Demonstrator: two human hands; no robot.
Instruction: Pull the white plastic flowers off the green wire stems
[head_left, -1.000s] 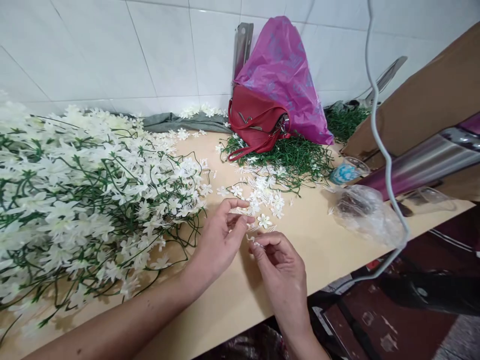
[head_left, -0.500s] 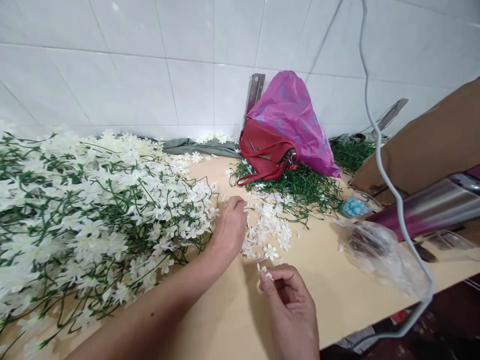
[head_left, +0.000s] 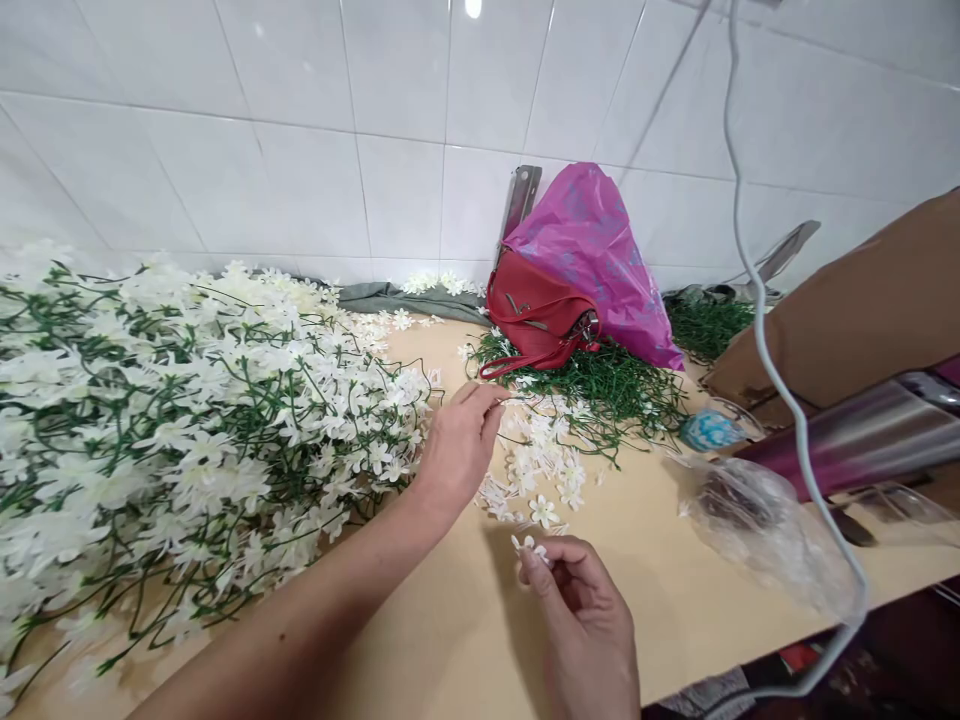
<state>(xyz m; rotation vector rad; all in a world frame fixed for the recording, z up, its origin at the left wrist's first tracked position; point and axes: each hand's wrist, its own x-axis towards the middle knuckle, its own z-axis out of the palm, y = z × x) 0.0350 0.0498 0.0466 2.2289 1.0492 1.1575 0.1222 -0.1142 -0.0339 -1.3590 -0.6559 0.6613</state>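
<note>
In my right hand (head_left: 589,620), thumb and finger pinch a small white artificial flower (head_left: 529,547) low over the table. My left hand (head_left: 461,440) reaches across to the near edge of the green plastic stems (head_left: 607,395), its fingers pressed together. Whatever lies between those fingertips is too small to make out. Loose white blossoms (head_left: 543,511) lie in a small heap between both hands. Left of my forearm spreads a large pile of white flowers on green stems (head_left: 217,430).
A red handbag (head_left: 536,315) and a pink plastic bag (head_left: 600,260) rest on the stems against the tiled wall. To the right are a clear plastic bag (head_left: 772,530), a purple-silver flask (head_left: 862,430) and a brown box (head_left: 847,290). A grey cable (head_left: 780,370) hangs in front.
My left hand has shifted slightly toward the green stems, fingertips now at their edge. My right hand keeps the flower in nearly the same place. The view has tilted slightly.
</note>
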